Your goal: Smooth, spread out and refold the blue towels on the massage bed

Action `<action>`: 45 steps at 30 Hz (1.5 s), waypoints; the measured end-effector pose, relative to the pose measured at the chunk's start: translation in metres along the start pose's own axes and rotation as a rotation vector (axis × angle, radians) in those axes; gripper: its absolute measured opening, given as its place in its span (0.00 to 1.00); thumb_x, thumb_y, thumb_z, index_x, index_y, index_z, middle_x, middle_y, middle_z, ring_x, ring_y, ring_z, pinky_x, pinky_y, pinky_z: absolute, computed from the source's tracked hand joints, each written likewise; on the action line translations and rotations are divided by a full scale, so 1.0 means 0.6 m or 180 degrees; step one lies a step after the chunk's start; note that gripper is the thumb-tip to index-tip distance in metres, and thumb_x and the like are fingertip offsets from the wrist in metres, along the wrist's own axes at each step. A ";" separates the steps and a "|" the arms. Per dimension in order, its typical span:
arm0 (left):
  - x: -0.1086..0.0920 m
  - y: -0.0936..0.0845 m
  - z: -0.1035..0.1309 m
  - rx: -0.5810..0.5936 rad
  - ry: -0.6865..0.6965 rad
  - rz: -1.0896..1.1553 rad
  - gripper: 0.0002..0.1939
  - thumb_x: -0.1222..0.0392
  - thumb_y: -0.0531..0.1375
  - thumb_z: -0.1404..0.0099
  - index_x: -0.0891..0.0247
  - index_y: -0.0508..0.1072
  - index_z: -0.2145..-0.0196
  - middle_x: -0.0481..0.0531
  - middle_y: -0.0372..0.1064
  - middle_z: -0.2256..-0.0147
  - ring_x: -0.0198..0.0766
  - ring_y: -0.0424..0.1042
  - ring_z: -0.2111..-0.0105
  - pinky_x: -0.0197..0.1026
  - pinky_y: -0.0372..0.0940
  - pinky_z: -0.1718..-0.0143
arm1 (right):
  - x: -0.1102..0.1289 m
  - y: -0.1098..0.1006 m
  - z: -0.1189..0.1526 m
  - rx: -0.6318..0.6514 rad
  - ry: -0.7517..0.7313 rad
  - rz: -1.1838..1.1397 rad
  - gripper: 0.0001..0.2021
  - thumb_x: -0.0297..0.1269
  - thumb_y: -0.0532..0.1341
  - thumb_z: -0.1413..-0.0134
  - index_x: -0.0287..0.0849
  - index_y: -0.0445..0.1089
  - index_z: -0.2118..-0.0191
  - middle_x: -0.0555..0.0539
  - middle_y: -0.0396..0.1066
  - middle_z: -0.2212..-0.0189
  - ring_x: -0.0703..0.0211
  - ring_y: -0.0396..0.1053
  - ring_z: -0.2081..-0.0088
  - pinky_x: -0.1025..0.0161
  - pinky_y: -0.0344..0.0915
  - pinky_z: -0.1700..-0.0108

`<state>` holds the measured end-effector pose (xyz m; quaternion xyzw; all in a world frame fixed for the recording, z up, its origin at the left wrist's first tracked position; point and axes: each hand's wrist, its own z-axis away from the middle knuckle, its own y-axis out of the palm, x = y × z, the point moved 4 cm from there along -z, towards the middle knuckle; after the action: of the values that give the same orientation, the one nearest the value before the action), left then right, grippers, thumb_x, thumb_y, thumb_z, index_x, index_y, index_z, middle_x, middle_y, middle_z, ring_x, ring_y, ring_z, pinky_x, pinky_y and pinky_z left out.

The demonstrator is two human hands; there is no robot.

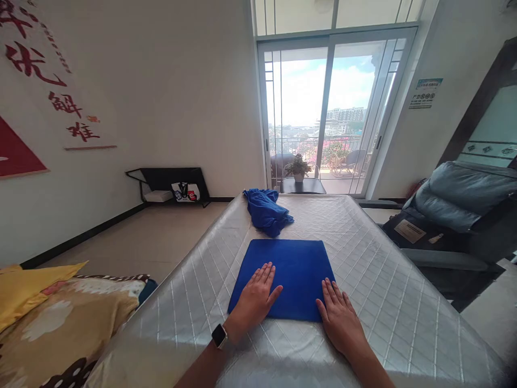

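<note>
Step in hand: apparently flattening the smooth, blue, rectangular folded cloth [299, 269], which lies on the silver quilted cover [379, 280]. The left hand [255, 295] rests palm down on its left part; the right hand [340, 319] lies at its near right edge. Both hands are extended, grasping nothing. Any further smoothing calls for flat palms, even pressure and aligned edges, clear of the crumpled blue fabric [266, 213] just beyond.

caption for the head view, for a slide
Both hands rest flat on a folded blue cloth, a crumpled blue one beyond.
</note>
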<state>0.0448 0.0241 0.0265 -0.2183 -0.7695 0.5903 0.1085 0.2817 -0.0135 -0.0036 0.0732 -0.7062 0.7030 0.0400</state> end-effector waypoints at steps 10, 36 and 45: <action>-0.148 0.051 -0.048 0.0358 0.0895 0.0557 0.33 0.42 0.38 0.24 0.61 0.45 0.30 0.54 0.43 0.31 0.42 0.41 0.31 0.50 0.42 0.31 | 0.001 -0.005 0.004 0.0105 -0.0076 0.0120 0.31 0.45 0.39 0.32 0.35 0.45 0.30 0.48 0.36 0.30 0.53 0.35 0.29 0.50 0.38 0.30; 0.088 0.039 0.098 0.0260 -0.0800 0.0045 0.41 0.35 0.40 0.28 0.69 0.47 0.30 0.57 0.40 0.30 0.47 0.42 0.31 0.54 0.45 0.32 | -0.004 -0.013 -0.002 0.0309 -0.0021 0.0455 0.31 0.48 0.40 0.33 0.40 0.42 0.29 0.51 0.35 0.29 0.54 0.34 0.29 0.49 0.37 0.30; 0.082 0.029 0.097 0.0384 -0.0900 0.0139 0.41 0.34 0.40 0.28 0.66 0.46 0.30 0.56 0.39 0.30 0.48 0.41 0.31 0.54 0.46 0.32 | 0.014 -0.061 -0.106 0.0247 -0.0221 0.0478 0.31 0.46 0.38 0.31 0.36 0.42 0.29 0.48 0.38 0.29 0.54 0.36 0.29 0.50 0.39 0.30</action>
<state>-0.0197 0.0006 -0.0106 -0.1428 -0.7353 0.6626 -0.0009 0.2763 0.0498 0.0341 0.0459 -0.6829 0.7280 -0.0402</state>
